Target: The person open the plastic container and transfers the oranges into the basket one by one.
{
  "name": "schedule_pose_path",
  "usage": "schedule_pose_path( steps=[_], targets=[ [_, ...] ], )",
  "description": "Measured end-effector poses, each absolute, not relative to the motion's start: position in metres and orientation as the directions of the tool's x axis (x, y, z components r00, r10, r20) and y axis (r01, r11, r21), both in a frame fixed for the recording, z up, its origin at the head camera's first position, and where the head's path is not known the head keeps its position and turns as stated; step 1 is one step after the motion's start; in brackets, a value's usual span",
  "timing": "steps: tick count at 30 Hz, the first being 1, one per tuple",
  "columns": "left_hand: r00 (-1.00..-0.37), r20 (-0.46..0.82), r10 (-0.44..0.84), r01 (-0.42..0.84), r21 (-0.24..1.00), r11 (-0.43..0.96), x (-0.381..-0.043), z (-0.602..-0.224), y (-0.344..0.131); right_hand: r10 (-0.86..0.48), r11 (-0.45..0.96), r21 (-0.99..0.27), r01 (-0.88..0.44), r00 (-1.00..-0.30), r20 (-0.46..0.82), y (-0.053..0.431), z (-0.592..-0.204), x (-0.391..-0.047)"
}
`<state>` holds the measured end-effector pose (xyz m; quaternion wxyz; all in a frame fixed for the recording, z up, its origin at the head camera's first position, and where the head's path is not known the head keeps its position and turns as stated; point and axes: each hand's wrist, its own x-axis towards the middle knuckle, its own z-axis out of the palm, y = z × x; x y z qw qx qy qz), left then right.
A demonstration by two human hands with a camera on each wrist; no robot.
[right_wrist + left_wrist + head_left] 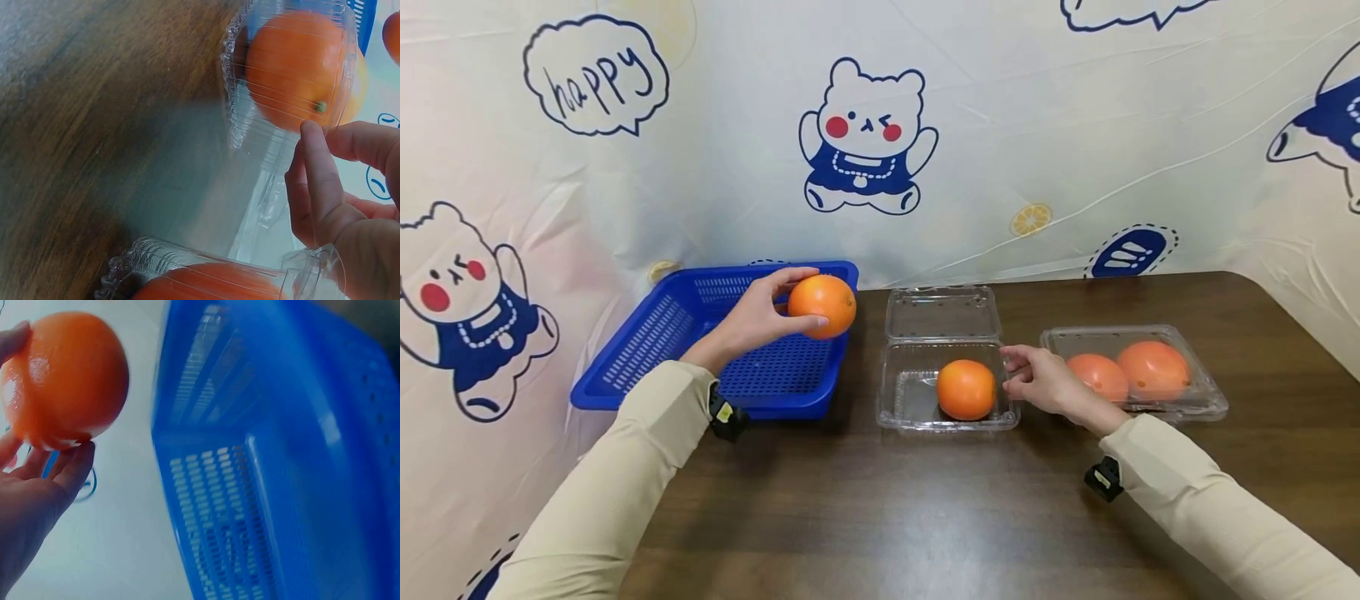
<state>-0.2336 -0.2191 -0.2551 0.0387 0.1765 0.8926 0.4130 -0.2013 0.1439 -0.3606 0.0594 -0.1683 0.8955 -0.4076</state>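
Note:
My left hand (pixel 760 312) grips an orange (pixel 822 307) above the right side of a blue plastic basket (pixel 831 392). Thumb and fingers wrap the fruit's side, as the left wrist view also shows. A hinged clear plastic box (pixel 910 417) lies with its lid (pixel 942 315) folded back. Inside its right half sits another orange (pixel 966 390). At that box's right rim is my right hand (pixel 1045 379); in the right wrist view its thumb and fingertips (pixel 312 134) pinch the edge beside the fruit.
On the right a closed clear box (pixel 1206 404) holds two oranges (pixel 1152 371), the nearer partly behind my right hand. Everything stands on a brown wooden table (pixel 880 517). A printed cloth (pixel 722 167) hangs behind and along the left side.

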Motion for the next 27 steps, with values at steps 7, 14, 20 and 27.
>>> schedule_pose_path(
  steps=[7,14,20,27],
  targets=[
    [-0.953,0.036,0.302,0.231,0.732,0.641,-0.231,-0.239,-0.222,-0.348,0.607,-0.755,-0.249,-0.937,0.03,0.144,-0.361,-0.201],
    [-0.961,0.002,0.276,0.196,0.709,0.678,-0.249,-0.252,-0.241,-0.347,0.604,-0.758,-0.248,-0.937,0.03,0.143,-0.36,-0.201],
    [-0.966,-0.005,0.257,0.182,0.697,0.694,-0.266,-0.264,-0.255,-0.347,0.595,-0.767,-0.241,-0.937,0.025,0.143,-0.36,-0.2],
    [-0.97,-0.016,0.241,0.163,0.695,0.7,-0.273,-0.268,-0.26,-0.352,0.589,-0.768,-0.25,-0.935,0.034,0.143,-0.361,-0.2]
  ],
)
